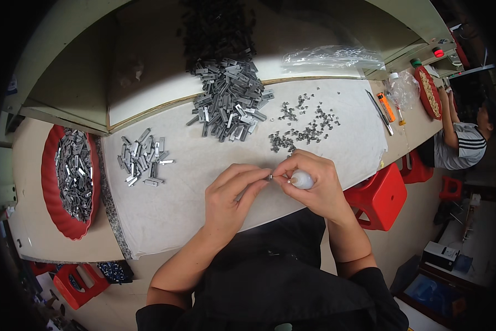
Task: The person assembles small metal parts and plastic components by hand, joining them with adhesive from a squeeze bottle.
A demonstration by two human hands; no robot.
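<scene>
Left hand [231,190] pinches a tiny metal part [270,177] at its fingertips, near table edge, centre. Right hand [314,185] grips a small white bottle [302,180], fingers closed round it, its long axis pointing left, nozzle touching the part.

Dull grey metal clips [228,99] heaped at twelve o'clock on matt white cloth [193,187]; glossy red plastic tray [49,190] at nine o'clock.
</scene>
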